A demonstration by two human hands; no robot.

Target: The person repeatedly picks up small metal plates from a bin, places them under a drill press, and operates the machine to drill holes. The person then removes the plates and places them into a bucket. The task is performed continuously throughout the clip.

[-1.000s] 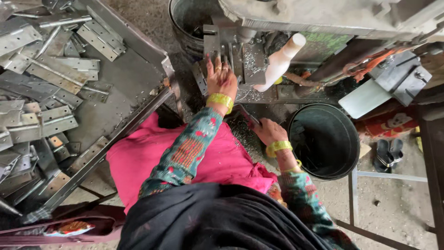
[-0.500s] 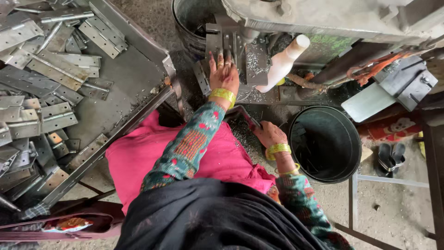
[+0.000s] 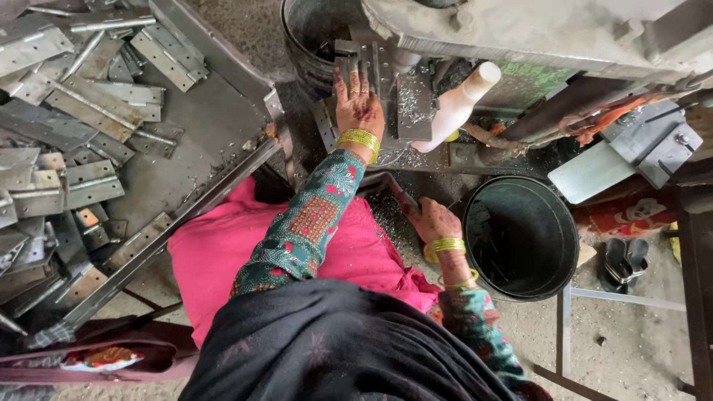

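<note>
While I watch from above, my left hand (image 3: 357,102) lies flat, fingers spread, on a metal plate (image 3: 405,96) at the machine, upper middle of the frame. My right hand (image 3: 432,220) rests lower, centre right, on a shaving-strewn surface beside the black bucket (image 3: 553,215); I cannot tell whether it grips anything. Hinges (image 3: 89,96) fill the tray at upper left.

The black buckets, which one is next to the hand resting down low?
The black bucket at the lower right, its rim beside the right hand. The other bucket sits up top, past the left hand on the machine.
</note>
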